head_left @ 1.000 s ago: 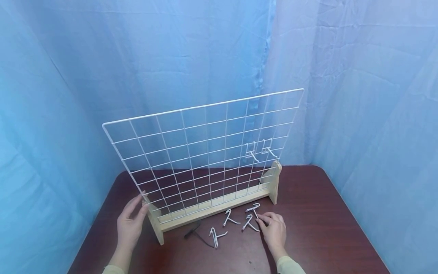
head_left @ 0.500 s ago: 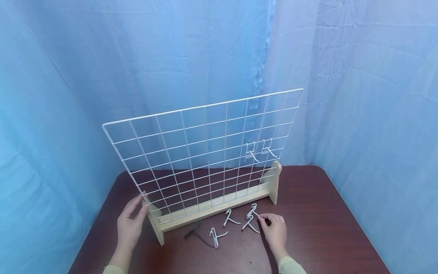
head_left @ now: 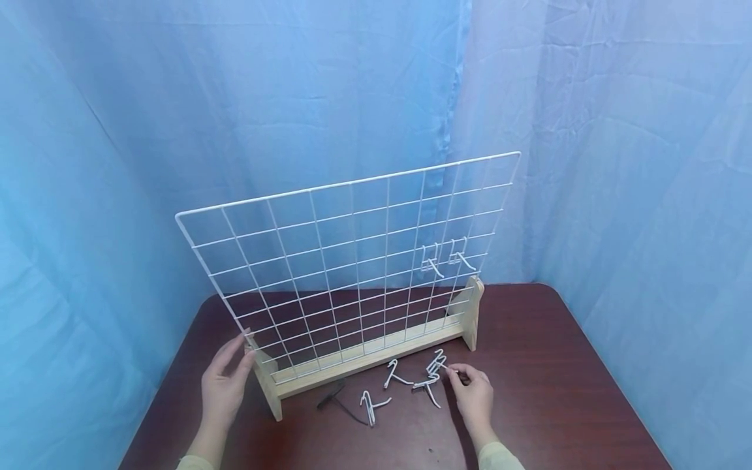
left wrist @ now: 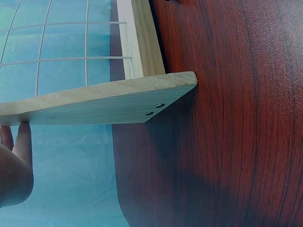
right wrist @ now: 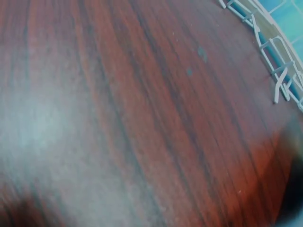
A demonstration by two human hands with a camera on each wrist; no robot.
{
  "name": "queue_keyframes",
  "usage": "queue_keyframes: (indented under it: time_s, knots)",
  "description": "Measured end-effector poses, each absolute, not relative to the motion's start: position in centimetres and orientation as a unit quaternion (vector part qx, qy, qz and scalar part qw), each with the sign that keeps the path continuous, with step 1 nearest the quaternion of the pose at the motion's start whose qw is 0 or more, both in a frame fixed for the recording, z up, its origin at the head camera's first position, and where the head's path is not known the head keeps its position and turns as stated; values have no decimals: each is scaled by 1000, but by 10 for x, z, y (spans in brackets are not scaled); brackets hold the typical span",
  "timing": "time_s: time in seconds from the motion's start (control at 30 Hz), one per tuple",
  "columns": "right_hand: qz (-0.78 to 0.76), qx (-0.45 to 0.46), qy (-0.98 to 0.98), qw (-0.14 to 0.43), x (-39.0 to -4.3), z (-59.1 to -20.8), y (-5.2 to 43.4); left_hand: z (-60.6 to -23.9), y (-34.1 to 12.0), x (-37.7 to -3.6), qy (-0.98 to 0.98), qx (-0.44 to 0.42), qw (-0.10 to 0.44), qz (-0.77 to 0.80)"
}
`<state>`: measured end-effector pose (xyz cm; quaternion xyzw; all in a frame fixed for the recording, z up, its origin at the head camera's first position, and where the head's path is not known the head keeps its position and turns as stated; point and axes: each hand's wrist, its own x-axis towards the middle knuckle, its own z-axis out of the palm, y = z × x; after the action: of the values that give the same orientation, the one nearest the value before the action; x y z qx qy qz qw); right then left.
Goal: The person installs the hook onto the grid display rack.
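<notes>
A white wire grid (head_left: 352,222) stands tilted in a wooden stand (head_left: 367,352) on the table. My left hand (head_left: 226,385) holds the stand's left end piece at its upper part; in the left wrist view its fingertips meet the outer face of that end piece (left wrist: 118,101). The thumb and fingers of my right hand (head_left: 472,395) pinch the prong of a white wire hook (head_left: 436,363), low over the table. Right beside it a second white hook (head_left: 427,386) lies, seemingly touching it. The right wrist view does not show the fingers clearly.
Two white hooks (head_left: 433,261) hang at the grid's right side. Between the hands lie two more white hooks, one near the stand (head_left: 395,373) and one closer to me (head_left: 371,407). Blue curtains (head_left: 294,98) surround the dark red table (head_left: 546,378).
My right hand has turned the pinched hook slightly, and the neighbouring hook has swung round on the table. My left hand stays in place on the stand.
</notes>
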<state>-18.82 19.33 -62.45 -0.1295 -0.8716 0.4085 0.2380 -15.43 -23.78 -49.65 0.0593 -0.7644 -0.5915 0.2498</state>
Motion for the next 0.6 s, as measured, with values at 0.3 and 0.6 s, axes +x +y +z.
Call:
queue_keyframes:
  time_s: [0.3,0.6]
  knots:
    - [452,-108,-827,317,-192,-610,187,-496,-239,-155,-769,62,250,-585]
    - [517,-103,-786,324,-192,-586,178,-496,-238,-154,-769,62,249,-585]
